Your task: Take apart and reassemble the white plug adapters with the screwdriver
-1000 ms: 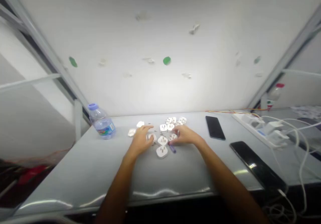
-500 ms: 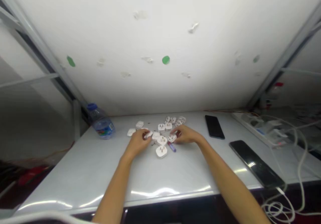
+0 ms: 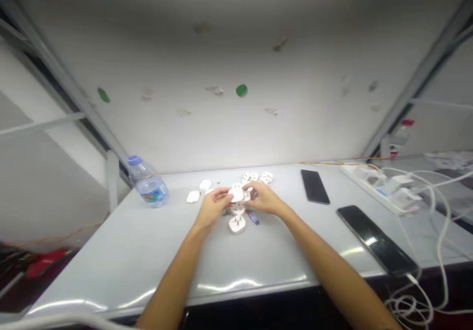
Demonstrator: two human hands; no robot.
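Note:
My left hand (image 3: 213,207) pinches a smooth white plug cover (image 3: 235,194) in front of the loose plug parts. Close beside it, my right hand (image 3: 265,198) has its fingers closed on a white plug part (image 3: 246,196), which the fingers partly hide. The two pieces are together or nearly so; whether they touch I cannot tell. Below them, a white plug (image 3: 237,224) lies with its pins up, and another pinned plug (image 3: 238,209) is partly covered. A short blue-and-red pen-like piece (image 3: 253,216) lies under my right hand.
Smooth white covers (image 3: 193,196) lie at left, and several white parts with holes (image 3: 266,177) at the back. A water bottle (image 3: 148,182) stands left. Two phones, one black (image 3: 315,186) and one larger (image 3: 377,239), lie right, near a power strip (image 3: 380,190) with cables.
Both hands have come together over the plug parts. My left hand has carried the white cover to the right and turned it; my right hand has brought its part slightly left and up.

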